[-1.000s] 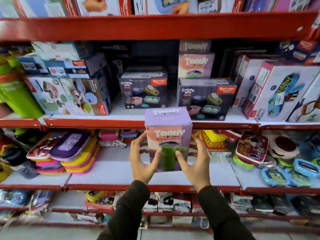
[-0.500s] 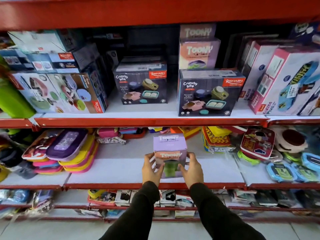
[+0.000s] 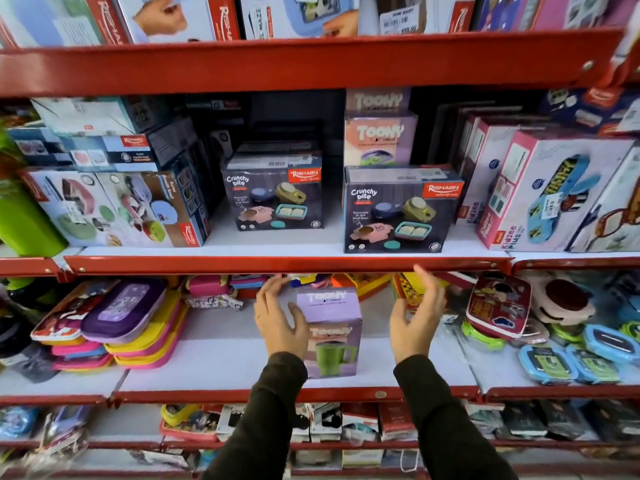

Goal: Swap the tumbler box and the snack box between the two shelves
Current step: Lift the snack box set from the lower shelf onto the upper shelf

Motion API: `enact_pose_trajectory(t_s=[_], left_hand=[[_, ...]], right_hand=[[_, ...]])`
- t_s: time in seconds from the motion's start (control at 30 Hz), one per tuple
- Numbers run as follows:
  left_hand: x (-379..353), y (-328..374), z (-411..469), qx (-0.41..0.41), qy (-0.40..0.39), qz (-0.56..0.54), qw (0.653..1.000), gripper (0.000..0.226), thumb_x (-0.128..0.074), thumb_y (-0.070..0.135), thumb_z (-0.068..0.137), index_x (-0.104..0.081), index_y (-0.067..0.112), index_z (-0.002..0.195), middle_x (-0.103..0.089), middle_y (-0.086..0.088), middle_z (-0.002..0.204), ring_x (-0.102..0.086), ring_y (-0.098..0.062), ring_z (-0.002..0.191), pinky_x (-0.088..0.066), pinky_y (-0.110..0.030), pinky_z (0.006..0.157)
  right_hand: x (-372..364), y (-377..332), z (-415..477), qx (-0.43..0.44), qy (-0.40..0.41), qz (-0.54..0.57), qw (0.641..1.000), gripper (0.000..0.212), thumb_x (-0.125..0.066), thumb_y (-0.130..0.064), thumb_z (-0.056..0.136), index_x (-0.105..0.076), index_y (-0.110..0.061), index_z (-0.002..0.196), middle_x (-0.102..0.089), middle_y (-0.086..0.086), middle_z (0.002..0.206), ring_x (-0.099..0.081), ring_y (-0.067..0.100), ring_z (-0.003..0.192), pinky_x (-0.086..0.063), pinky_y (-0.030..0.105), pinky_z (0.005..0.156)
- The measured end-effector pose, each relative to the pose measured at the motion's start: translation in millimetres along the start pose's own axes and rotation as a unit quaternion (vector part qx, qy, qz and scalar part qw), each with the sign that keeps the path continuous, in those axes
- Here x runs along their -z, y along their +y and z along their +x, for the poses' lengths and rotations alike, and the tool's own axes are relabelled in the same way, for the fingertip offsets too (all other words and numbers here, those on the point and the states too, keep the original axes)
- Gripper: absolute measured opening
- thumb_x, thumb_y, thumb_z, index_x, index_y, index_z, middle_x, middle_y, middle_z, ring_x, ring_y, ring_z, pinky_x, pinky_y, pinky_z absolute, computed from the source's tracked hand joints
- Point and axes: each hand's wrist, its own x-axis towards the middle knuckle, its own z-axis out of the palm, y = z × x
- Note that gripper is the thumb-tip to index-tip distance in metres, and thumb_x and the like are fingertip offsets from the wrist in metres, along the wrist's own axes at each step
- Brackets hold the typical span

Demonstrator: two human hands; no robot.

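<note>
A purple and peach tumbler box (image 3: 331, 332) with a green mug picture stands upright on the lower shelf (image 3: 214, 355). My left hand (image 3: 278, 318) is open, its fingers just beside the box's left side. My right hand (image 3: 417, 318) is open and held apart from the box, to its right. On the upper shelf (image 3: 287, 263) stand two dark "Crunchy Bite" snack boxes, one in the middle (image 3: 275, 195) and one nearer the front at the right (image 3: 398, 211). Two more tumbler boxes (image 3: 380, 138) are stacked behind the right snack box.
Stacked flat lunch boxes (image 3: 114, 327) lie at the left of the lower shelf; pouches and blue containers (image 3: 568, 351) crowd its right. Large boxes (image 3: 114, 209) (image 3: 554, 188) flank the snack boxes above. The red shelf lip sits just over my fingertips.
The tumbler box came down from in front of the upper shelf onto the lower shelf. Both hands have let go of it; the right hand has drawn away to the right.
</note>
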Motion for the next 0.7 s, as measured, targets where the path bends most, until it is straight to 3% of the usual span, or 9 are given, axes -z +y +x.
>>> enact_pose_trajectory(t_s=[0.07, 0.17, 0.2, 0.27, 0.4, 0.47, 0.53, 0.6, 0.7], left_hand=[[-12.1, 33.1, 22.4, -0.029, 0.004, -0.020, 0.999, 0.046, -0.051, 0.007, 0.086, -0.053, 0.017, 0.130, -0.052, -0.006, 0.137, -0.046, -0.016, 0.127, -0.034, -0.032, 0.105], [-36.9, 75.9, 52.3, -0.044, -0.067, -0.033, 0.996, 0.051, -0.051, 0.014, 0.092, -0.044, 0.019, 0.142, -0.047, -0.006, 0.146, -0.041, -0.019, 0.135, -0.033, -0.035, 0.114], [-46.8, 83.5, 60.1, -0.026, -0.107, -0.028, 0.994, 0.055, -0.051, 0.016, 0.094, -0.038, 0.018, 0.148, -0.044, -0.008, 0.152, -0.039, -0.021, 0.141, -0.029, -0.036, 0.119], [-62.5, 95.2, 69.1, 0.019, -0.193, -0.021, 0.981, 0.060, -0.048, 0.019, 0.101, -0.026, 0.011, 0.156, -0.034, -0.013, 0.162, -0.030, -0.027, 0.151, -0.020, -0.036, 0.125], [-76.4, 104.3, 72.1, 0.049, -0.275, -0.013, 0.960, 0.062, -0.037, 0.022, 0.106, -0.010, 0.007, 0.159, -0.026, -0.017, 0.165, -0.020, -0.033, 0.156, -0.008, -0.041, 0.130], [-71.9, 108.7, 73.2, 0.070, -0.251, -0.077, 0.962, 0.060, -0.036, 0.021, 0.106, -0.011, 0.013, 0.160, -0.031, -0.016, 0.163, -0.025, -0.032, 0.154, -0.015, -0.039, 0.129], [-62.4, 114.8, 72.0, 0.061, -0.214, -0.106, 0.969, 0.059, -0.037, 0.022, 0.106, -0.013, 0.021, 0.160, -0.032, -0.009, 0.161, -0.029, -0.022, 0.151, -0.016, -0.026, 0.123], [-50.7, 120.2, 69.6, 0.038, -0.159, -0.114, 0.980, 0.057, -0.040, 0.023, 0.106, -0.019, 0.026, 0.159, -0.035, -0.007, 0.154, -0.034, -0.009, 0.137, -0.021, -0.019, 0.113], [-31.7, 123.3, 64.6, 0.036, -0.072, -0.156, 0.985, 0.051, -0.043, 0.024, 0.105, -0.032, 0.027, 0.154, -0.038, -0.001, 0.143, -0.037, -0.008, 0.130, -0.033, -0.023, 0.112]], right_hand=[[3.7, -23.3, 28.8, 0.009, 0.038, 0.035, 0.999, 0.066, -0.054, 0.015, 0.081, -0.045, -0.011, 0.140, -0.046, 0.014, 0.140, -0.045, 0.025, 0.134, -0.037, 0.033, 0.116], [11.3, -53.2, 72.2, -0.044, 0.040, 0.077, 0.995, 0.072, -0.054, 0.010, 0.088, -0.030, -0.013, 0.152, -0.029, 0.015, 0.156, -0.032, 0.019, 0.145, -0.020, -0.003, 0.108], [10.8, -53.4, 84.9, -0.076, 0.018, 0.077, 0.994, 0.074, -0.053, 0.007, 0.092, -0.022, -0.013, 0.156, -0.022, 0.014, 0.162, -0.025, 0.021, 0.150, -0.014, -0.001, 0.110], [12.3, -48.6, 104.1, -0.126, -0.041, 0.065, 0.989, 0.077, -0.051, -0.001, 0.098, -0.008, -0.015, 0.160, -0.013, 0.011, 0.168, -0.016, 0.025, 0.155, -0.013, 0.022, 0.121], [15.8, -35.8, 119.7, -0.160, -0.110, 0.033, 0.980, 0.073, -0.051, -0.002, 0.099, -0.013, -0.015, 0.160, -0.029, 0.012, 0.165, -0.032, 0.030, 0.151, -0.025, 0.039, 0.125], [18.9, -37.8, 119.6, -0.142, -0.099, 0.039, 0.984, 0.069, -0.055, -0.002, 0.096, -0.026, -0.018, 0.156, -0.039, 0.011, 0.159, -0.040, 0.030, 0.146, -0.031, 0.045, 0.123], [22.5, -47.1, 115.1, -0.114, -0.077, 0.047, 0.989, 0.063, -0.063, -0.008, 0.094, -0.036, -0.022, 0.150, -0.045, 0.011, 0.154, -0.045, 0.028, 0.142, -0.037, 0.048, 0.120], [26.5, -61.7, 107.0, -0.074, -0.055, 0.064, 0.994, 0.057, -0.066, -0.013, 0.094, -0.042, -0.024, 0.145, -0.047, 0.010, 0.148, -0.049, 0.025, 0.136, -0.042, 0.045, 0.116], [29.9, -82.6, 91.3, -0.005, -0.029, 0.077, 0.997, 0.051, -0.068, -0.017, 0.093, -0.047, -0.026, 0.139, -0.048, 0.009, 0.139, -0.054, 0.022, 0.128, -0.049, 0.035, 0.106]])
